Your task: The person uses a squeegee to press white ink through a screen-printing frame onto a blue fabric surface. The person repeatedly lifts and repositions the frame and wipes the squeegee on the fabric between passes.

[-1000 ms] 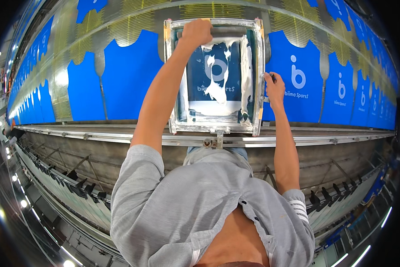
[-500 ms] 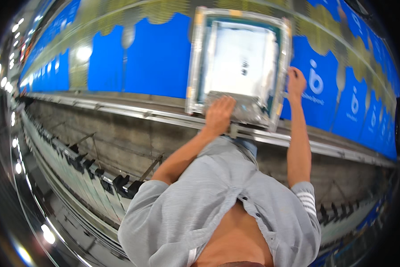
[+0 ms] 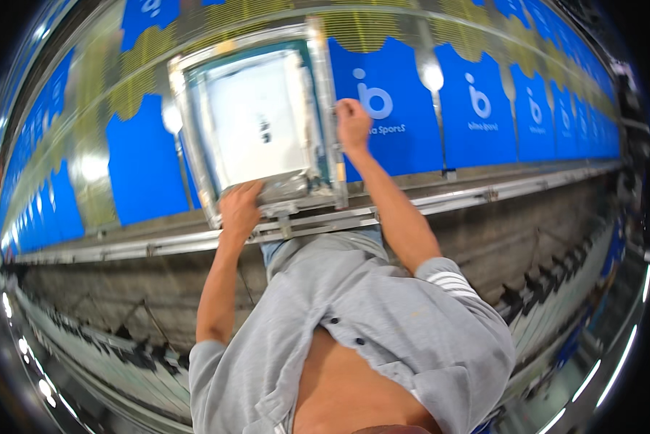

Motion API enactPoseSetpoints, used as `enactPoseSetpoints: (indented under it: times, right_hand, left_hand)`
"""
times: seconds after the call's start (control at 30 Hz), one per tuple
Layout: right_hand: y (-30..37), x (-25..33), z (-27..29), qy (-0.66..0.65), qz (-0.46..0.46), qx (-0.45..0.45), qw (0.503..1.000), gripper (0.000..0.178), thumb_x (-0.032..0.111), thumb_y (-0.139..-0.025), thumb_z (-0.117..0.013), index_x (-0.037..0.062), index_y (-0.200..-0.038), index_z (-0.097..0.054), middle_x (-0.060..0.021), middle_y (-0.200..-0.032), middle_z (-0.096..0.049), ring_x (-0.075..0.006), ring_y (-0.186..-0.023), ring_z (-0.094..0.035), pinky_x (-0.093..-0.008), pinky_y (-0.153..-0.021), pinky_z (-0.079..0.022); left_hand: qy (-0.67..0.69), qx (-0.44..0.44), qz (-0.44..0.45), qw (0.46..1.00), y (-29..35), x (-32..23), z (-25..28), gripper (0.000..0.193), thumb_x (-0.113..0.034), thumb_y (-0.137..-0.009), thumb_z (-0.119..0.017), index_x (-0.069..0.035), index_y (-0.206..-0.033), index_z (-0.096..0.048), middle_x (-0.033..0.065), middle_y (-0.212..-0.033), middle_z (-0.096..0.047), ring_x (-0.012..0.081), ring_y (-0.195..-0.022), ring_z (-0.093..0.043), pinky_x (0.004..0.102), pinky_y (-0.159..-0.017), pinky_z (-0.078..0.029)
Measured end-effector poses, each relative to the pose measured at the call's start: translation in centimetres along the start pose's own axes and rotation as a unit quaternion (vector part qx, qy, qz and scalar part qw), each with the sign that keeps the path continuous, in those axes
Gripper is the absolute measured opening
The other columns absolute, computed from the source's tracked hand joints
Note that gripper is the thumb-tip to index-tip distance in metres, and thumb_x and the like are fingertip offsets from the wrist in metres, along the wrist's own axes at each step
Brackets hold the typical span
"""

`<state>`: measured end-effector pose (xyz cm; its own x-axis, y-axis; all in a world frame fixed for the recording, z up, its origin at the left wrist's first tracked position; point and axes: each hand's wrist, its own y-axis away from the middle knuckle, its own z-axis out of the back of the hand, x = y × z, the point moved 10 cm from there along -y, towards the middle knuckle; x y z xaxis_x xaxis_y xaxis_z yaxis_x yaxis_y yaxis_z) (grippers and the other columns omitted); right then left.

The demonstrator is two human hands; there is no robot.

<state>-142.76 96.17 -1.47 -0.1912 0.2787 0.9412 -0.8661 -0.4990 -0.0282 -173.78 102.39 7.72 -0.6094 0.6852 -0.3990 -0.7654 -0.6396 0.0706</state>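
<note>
A screen-printing frame [image 3: 323, 87] with taped metal bars and a whitish middle [image 3: 241, 101] lies over the blue fabric pieces. My left hand [image 3: 239, 210] is closed over its near bar, towards the left corner. Beside those fingers, inside the near end of the frame, rests a greyish, shiny bar-like piece [image 3: 287, 188]; its kind is unclear. My right hand [image 3: 354, 129] has its fingers curled against the right bar, above a blue fabric piece [image 3: 383, 137] with a white printed mark. What lies under both sets of fingers is partly hidden.
More blue fabric pieces [image 3: 477, 108] lie in a row along the long table, several with white marks. A metal rail [image 3: 122, 249] borders its near edge. Behind me runs another long table with black clamps [image 3: 516, 295] along its side.
My view has swung, so the frame and both hands appear farther left. More marked blue pieces show on the right. Both hands stay at the frame.
</note>
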Motion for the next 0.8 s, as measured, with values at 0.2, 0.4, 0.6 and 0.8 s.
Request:
enactPoseSetpoints:
  times: [0.2,0.4,0.6,0.8]
  right_hand:
    - [1.9,0.8,-2.2,0.001,-0.072,0.000,0.997,0.022,0.021,-0.094,-0.065,0.0008,-0.099,-0.072,-0.0156,-0.084,-0.073,-0.0271,-0.075,-0.070,-0.0372,-0.069,-0.052]
    - [1.5,0.0,-4.0,0.059,-0.057,0.006,0.997,0.022,0.022,-0.094,-0.064,0.0018,-0.099,-0.072,-0.0181,-0.087,-0.073,-0.0344,-0.080,-0.071,-0.0409,-0.072,-0.053]
    - [1.6,0.1,-4.6,0.181,-0.045,0.004,0.982,0.026,0.028,-0.096,-0.062,0.0068,-0.104,-0.074,-0.0163,-0.098,-0.072,-0.0328,-0.093,-0.069,-0.0424,-0.081,-0.053]
    - [5.3,9.6,-13.3,0.159,0.124,0.389,0.899,0.035,0.042,-0.092,-0.068,0.0151,-0.114,-0.074,-0.0089,-0.117,-0.067,-0.0326,-0.115,-0.060,-0.0487,-0.088,-0.052]
  left_hand:
    - [-0.011,0.035,-0.002,0.999,0.2,4.1,0.1,0.039,0.004,-0.071,-0.060,-0.008,-0.105,-0.072,0.0101,-0.104,-0.074,0.0323,-0.098,-0.069,0.0449,-0.081,-0.054]
    - [-0.014,0.073,0.009,0.997,-0.4,6.1,-1.1,0.030,0.003,-0.072,-0.059,-0.008,-0.097,-0.071,0.0096,-0.091,-0.071,0.0327,-0.092,-0.068,0.0439,-0.076,-0.054]
    - [-0.009,-0.028,-0.012,1.000,1.0,5.1,-0.4,0.031,0.003,-0.072,-0.060,-0.010,-0.097,-0.074,0.0123,-0.091,-0.073,0.0351,-0.087,-0.070,0.0459,-0.076,-0.056]
    - [-0.060,0.171,0.060,0.982,-6.0,9.6,-0.8,0.014,-0.011,-0.069,-0.067,-0.010,-0.080,-0.076,0.0198,-0.080,-0.072,0.0386,-0.078,-0.071,0.0484,-0.071,-0.057]
